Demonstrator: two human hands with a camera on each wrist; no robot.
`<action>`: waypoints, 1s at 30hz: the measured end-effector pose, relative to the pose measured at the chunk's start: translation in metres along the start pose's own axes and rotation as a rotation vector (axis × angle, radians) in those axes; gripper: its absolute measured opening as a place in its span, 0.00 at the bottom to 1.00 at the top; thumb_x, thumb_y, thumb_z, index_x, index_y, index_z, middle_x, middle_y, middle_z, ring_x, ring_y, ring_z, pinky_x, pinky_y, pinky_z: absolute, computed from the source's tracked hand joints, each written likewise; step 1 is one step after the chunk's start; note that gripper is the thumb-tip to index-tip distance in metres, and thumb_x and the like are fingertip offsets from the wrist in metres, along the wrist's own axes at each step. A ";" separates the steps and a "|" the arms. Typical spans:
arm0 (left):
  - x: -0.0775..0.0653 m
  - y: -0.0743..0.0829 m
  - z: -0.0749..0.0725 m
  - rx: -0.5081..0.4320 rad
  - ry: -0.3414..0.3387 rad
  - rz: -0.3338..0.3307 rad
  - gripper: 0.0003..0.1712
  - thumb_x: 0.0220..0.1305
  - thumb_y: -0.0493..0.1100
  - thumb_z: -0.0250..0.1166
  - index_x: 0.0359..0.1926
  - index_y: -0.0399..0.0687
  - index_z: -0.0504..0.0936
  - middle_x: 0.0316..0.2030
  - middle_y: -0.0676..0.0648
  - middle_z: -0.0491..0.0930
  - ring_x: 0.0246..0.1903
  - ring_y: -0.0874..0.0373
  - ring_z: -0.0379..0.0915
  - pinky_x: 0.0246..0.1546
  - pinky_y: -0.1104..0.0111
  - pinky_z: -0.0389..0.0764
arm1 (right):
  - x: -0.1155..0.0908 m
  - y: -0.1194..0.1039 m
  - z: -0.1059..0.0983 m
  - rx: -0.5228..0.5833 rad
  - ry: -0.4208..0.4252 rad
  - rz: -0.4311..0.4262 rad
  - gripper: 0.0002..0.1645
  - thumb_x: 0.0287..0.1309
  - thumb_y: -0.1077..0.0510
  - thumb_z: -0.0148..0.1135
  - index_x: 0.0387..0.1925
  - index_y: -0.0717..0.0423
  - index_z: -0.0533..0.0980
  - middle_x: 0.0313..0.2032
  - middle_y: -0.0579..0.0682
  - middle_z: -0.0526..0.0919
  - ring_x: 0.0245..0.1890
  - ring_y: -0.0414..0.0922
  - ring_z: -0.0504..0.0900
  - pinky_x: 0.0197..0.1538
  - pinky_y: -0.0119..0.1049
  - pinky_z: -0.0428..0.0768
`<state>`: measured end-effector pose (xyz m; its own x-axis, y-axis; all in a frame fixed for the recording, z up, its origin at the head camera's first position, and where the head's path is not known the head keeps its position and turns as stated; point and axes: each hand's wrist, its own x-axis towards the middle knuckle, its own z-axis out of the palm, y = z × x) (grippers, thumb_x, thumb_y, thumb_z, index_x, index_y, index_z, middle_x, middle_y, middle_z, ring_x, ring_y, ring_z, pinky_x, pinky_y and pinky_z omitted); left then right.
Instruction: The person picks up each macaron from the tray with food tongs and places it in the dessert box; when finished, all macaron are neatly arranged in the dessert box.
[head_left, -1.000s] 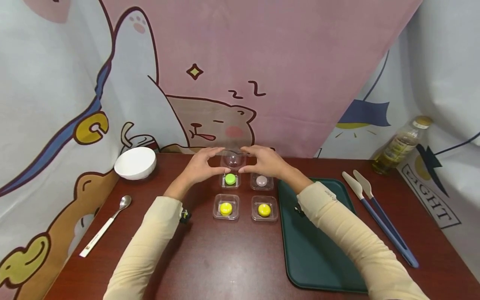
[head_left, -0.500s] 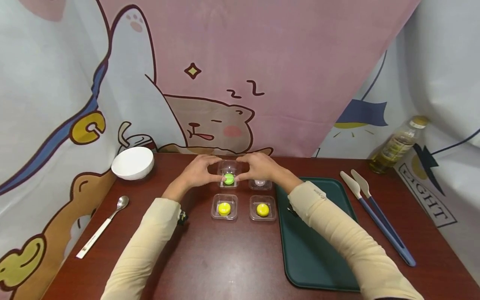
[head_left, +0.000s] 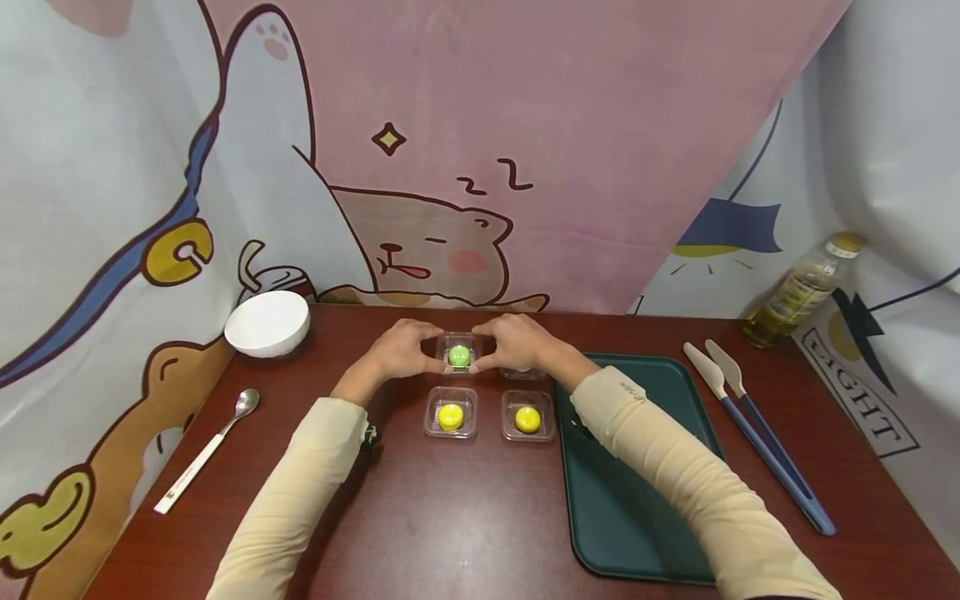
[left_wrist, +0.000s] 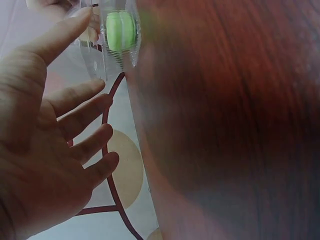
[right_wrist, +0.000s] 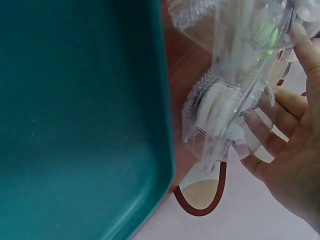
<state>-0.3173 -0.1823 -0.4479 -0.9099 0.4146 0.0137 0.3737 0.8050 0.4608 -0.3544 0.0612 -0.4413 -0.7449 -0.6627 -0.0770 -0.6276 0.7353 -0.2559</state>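
A green macaron (head_left: 459, 357) sits in a small clear plastic box at the back middle of the table. My left hand (head_left: 405, 350) and right hand (head_left: 517, 343) hold a clear plastic lid (head_left: 457, 337) by its opposite sides, low over that box. In the left wrist view, thumb and index fingertip are at the lid's edge, with the other fingers spread. Beside it, a pale macaron (right_wrist: 216, 109) in another clear box lies under my right hand, mostly hidden in the head view. Two yellow macarons, left (head_left: 451, 417) and right (head_left: 527, 419), sit in boxes nearer me.
A dark green tray (head_left: 637, 500) lies under my right forearm. Blue-handled tongs (head_left: 772, 458) lie to its right, with an oil bottle (head_left: 798, 292) at the back right corner. On the left are a white bowl (head_left: 267, 325) and a spoon (head_left: 210, 450). A printed curtain hangs behind.
Both hands have come down with the clear lid, from raised above the box with the green macaron to right at it. The other boxes have stayed in place.
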 end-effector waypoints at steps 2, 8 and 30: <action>-0.001 0.001 0.001 -0.001 -0.011 -0.016 0.39 0.53 0.57 0.78 0.63 0.45 0.81 0.62 0.43 0.81 0.64 0.48 0.74 0.68 0.52 0.72 | 0.001 0.000 0.001 -0.007 -0.010 0.003 0.50 0.51 0.27 0.70 0.69 0.49 0.74 0.63 0.46 0.81 0.59 0.46 0.82 0.61 0.45 0.80; -0.002 0.002 0.001 0.010 -0.030 -0.058 0.41 0.53 0.59 0.78 0.64 0.44 0.80 0.63 0.43 0.80 0.66 0.48 0.73 0.69 0.53 0.71 | 0.002 0.000 0.003 -0.020 -0.013 -0.007 0.51 0.50 0.25 0.69 0.68 0.50 0.74 0.62 0.46 0.82 0.58 0.46 0.82 0.61 0.45 0.80; -0.001 0.006 0.006 -0.001 -0.107 -0.177 0.47 0.56 0.59 0.76 0.71 0.42 0.71 0.67 0.40 0.75 0.67 0.45 0.71 0.69 0.52 0.71 | 0.002 -0.012 0.005 -0.118 -0.028 0.050 0.50 0.50 0.27 0.71 0.68 0.50 0.74 0.60 0.48 0.83 0.59 0.50 0.82 0.66 0.50 0.75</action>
<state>-0.3128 -0.1757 -0.4509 -0.9370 0.3093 -0.1621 0.2093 0.8691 0.4481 -0.3478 0.0503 -0.4437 -0.7703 -0.6274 -0.1142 -0.6134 0.7779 -0.1361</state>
